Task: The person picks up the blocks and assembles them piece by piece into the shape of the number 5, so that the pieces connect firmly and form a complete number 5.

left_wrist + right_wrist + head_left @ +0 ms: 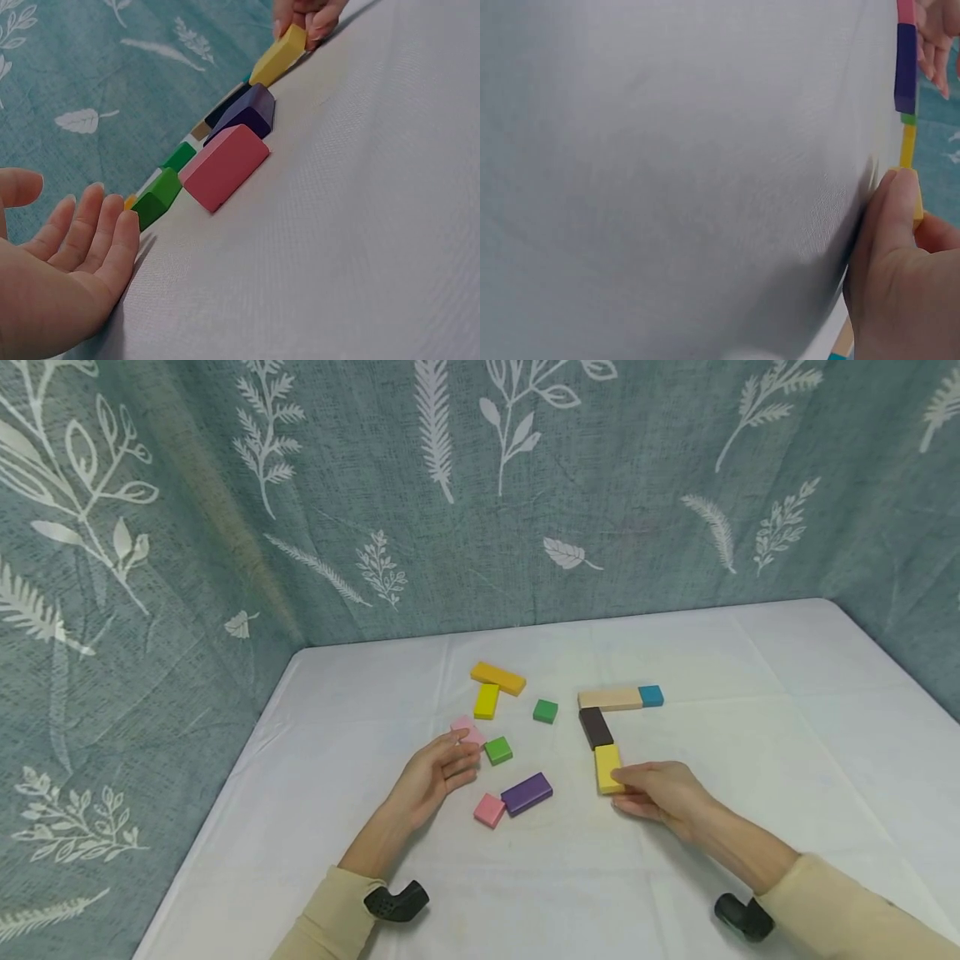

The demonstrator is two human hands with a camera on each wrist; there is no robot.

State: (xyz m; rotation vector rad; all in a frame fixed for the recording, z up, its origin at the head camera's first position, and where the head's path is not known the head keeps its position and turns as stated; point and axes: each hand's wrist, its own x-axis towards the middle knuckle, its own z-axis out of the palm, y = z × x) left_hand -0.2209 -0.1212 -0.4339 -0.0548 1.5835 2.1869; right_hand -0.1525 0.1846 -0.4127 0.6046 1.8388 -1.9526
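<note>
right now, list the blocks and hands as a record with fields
right hand: pinches light yellow block
left hand: by pale pink block, contact unclear
beyond light yellow block: dark block, then beige block with blue block at right
between hands: purple block, deep pink block, light green block
farther off: dark green block, bright yellow block, orange block

In the head view, the left hand (433,777) hides part of the light pink block (464,723); whether they touch cannot be told. The right hand (663,793) covers one edge of the yellow block (607,764). Behind both hands, the sleeves (326,912) run out of frame. The left wrist view crops both hands.
</note>
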